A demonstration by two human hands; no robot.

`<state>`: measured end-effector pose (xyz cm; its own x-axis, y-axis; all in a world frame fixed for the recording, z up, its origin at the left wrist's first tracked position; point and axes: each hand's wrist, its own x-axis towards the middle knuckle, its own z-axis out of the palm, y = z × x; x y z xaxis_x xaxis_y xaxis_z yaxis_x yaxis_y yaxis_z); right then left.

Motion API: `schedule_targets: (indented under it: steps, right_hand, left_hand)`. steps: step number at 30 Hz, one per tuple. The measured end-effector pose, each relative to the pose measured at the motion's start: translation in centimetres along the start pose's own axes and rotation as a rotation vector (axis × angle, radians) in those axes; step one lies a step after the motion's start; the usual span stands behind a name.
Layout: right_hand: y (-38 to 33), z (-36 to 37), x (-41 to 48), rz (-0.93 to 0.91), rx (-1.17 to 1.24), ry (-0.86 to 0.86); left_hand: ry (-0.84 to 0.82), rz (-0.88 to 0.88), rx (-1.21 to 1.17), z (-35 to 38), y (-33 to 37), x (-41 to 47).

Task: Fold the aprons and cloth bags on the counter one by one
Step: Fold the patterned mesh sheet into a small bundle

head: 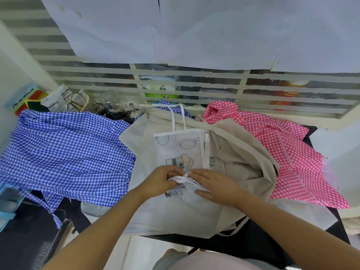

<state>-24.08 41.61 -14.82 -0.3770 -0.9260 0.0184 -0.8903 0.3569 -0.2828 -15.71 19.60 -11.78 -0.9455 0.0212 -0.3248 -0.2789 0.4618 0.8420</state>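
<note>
Here the printed apron (181, 152) runs six-to-twelve o'clock, neck loop (183, 117) at twelve; left hand (163, 181) pinches its tie (181, 179), right hand (214, 185) lies flat.

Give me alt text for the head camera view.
Two hands work a white printed apron on beige cloth bags: the left hand pinches its white ties, the right hand presses flat. A blue gingham apron lies left, a pink gingham apron right.

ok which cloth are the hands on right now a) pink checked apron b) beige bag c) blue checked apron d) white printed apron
d: the left hand pinches the white strap of the white printed apron in the middle, and the right hand presses flat on it.
</note>
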Motion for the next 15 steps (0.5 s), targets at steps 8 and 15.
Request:
schedule_targets:
  steps: [8,15]
  right_hand:
    - [1.1,0.0,0.3,-0.092,0.019,-0.283]
    - [0.4,2.8,-1.6,-0.119,-0.093,0.036]
  left_hand:
    - [-0.146,-0.023,0.109,-1.1,-0.1,0.8]
    - [-0.066,0.302,0.663,3.3,-4.5,-2.8]
